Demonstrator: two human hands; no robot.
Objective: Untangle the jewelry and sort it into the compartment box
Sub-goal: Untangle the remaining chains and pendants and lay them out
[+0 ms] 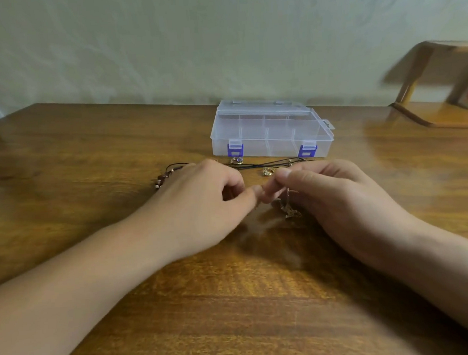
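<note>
A clear plastic compartment box (271, 130) with two blue latches stands closed at the back middle of the wooden table (87, 160). In front of it lie a black cord necklace (270, 163), a beaded cord end (162, 179) and two gold rings (268, 171). My right hand (336, 198) pinches a thin gold chain (290, 208) that hangs down to the table in a small bunch. My left hand (206, 198) has curled fingers meeting the right fingertips at the same chain.
A wooden stand (437, 85) sits at the back right against the wall. The wall runs right behind the box. Bare wood lies in front of my forearms.
</note>
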